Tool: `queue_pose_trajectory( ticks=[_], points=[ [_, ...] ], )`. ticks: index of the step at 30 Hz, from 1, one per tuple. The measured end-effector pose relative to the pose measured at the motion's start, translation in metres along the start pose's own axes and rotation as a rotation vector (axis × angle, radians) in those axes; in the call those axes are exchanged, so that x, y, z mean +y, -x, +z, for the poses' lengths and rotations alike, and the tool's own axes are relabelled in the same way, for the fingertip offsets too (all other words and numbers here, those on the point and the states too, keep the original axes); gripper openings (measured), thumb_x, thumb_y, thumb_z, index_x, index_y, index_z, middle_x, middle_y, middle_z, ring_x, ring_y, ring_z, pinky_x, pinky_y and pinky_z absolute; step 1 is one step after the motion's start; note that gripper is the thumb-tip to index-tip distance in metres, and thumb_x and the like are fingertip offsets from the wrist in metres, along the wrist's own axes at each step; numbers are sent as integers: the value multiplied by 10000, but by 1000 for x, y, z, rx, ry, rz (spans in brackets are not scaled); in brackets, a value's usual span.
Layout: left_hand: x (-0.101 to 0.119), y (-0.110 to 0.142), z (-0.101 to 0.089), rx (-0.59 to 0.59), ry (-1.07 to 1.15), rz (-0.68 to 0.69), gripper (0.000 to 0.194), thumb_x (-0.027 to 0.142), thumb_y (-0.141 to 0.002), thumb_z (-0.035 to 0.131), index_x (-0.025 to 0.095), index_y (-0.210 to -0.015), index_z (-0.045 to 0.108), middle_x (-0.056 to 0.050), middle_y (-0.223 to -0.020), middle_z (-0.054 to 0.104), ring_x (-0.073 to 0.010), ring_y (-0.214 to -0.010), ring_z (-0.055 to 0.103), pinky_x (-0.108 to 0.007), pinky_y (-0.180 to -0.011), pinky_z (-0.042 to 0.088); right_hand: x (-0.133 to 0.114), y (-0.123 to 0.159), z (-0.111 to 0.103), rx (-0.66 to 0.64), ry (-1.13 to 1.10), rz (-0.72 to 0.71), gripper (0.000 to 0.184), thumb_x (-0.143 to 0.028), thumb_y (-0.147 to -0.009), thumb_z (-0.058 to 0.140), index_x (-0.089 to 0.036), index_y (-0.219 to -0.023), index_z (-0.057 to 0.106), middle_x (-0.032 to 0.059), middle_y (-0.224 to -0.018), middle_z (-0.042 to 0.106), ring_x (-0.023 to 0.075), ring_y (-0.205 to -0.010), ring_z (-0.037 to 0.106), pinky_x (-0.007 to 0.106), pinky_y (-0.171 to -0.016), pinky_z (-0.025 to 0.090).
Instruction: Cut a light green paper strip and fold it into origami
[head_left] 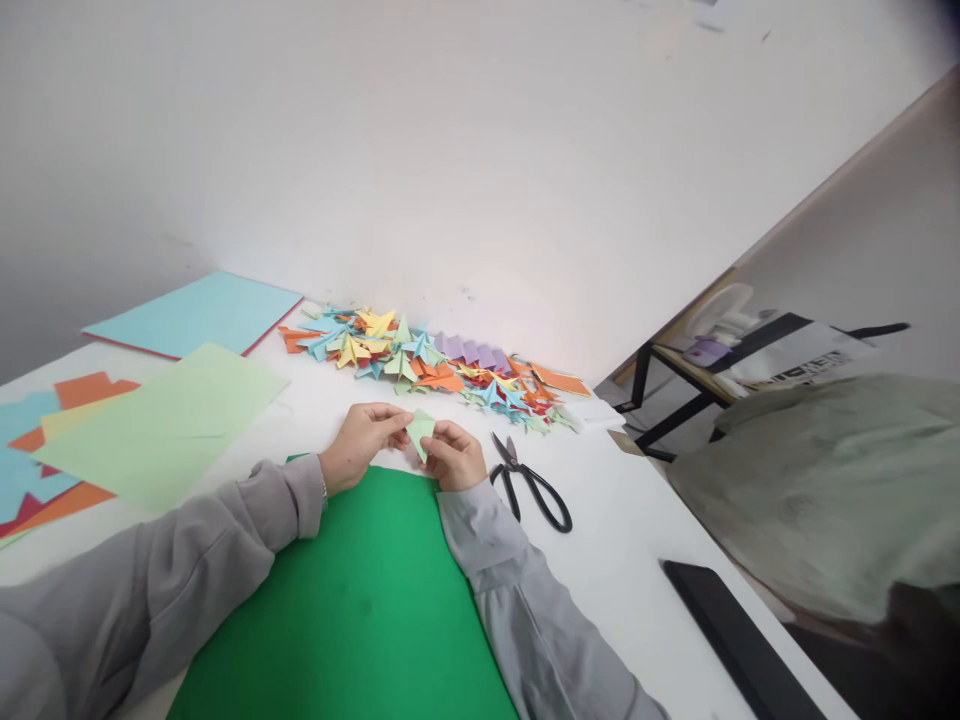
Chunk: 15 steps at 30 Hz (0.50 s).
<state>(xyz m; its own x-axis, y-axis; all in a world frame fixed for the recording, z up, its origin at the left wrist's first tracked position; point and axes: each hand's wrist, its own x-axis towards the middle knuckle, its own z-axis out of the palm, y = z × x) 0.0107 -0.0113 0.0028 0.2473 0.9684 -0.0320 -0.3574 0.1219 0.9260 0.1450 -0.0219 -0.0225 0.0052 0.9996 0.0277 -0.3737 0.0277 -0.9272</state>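
A small piece of folded light green paper (421,432) is held up between my two hands, just past the far edge of a green sheet (360,590). My left hand (366,442) pinches its left side with thumb and forefinger. On the right side, my right hand (454,455) grips it, the thumb lying across its front. Fingers cover part of the paper's edges. Black-handled scissors (536,485) lie on the table, right of my right hand, with blades slightly apart.
Many folded paper pieces (420,365) in several colours lie heaped along the wall. Light green sheets (172,420) and coloured scraps (37,440) cover the left side, with a light blue sheet (199,310) behind. A black flat object (735,640) lies at the right edge, near a bed (817,490).
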Motion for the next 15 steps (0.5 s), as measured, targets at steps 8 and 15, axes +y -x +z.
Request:
queue_pose_trajectory(
  ticks=[8,15],
  points=[
    [1,1,-1,-7,31,18,214,277,-605,676,91,-693,617,-15,-523,563,-93,-496,517,-235,-512,408,-3,2,1,-3,22,2,229,-202,-501,709,-181,-715,632,-51,-498,584,70,-348,481,183,-319,398],
    [2,3,-1,-55,51,-10,297,216,-565,708,90,-824,635,-28,-578,591,-109,-526,545,-253,-528,432,-2,-2,-1,-14,-44,-14,324,-222,-511,722,-203,-817,619,-77,-456,535,81,-338,466,207,-319,392]
  ],
)
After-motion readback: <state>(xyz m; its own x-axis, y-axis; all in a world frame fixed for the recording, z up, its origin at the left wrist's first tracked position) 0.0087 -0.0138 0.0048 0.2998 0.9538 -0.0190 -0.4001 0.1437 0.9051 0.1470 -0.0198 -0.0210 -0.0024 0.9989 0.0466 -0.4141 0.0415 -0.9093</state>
